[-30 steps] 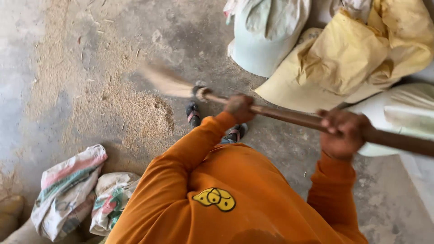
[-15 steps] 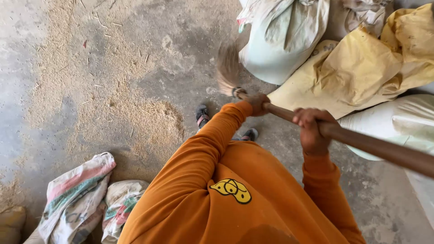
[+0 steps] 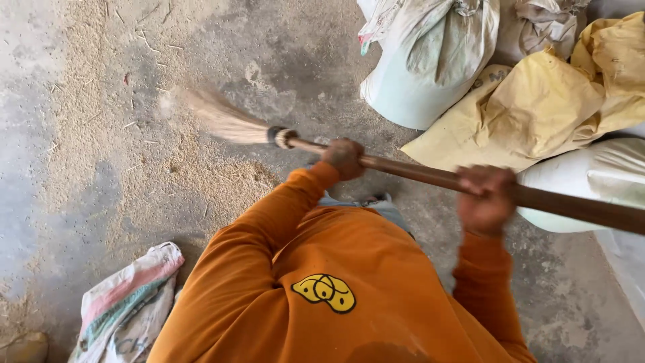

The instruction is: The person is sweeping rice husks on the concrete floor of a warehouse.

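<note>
Head view: both hands' grip clamped on broom handle (image 3: 430,176); left hand (image 3: 344,158), right hand (image 3: 487,199); yellow sack (image 3: 537,114) beside.

A rough grey concrete floor (image 3: 80,202), dusted with pale husk, carries filled sacks (image 3: 430,60) along its upper right edge.

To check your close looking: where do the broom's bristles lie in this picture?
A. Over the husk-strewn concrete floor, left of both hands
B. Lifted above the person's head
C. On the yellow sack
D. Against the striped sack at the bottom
A: the bristles spread over the dusty floor, left of the left hand and right hand gripping the handle.
</note>
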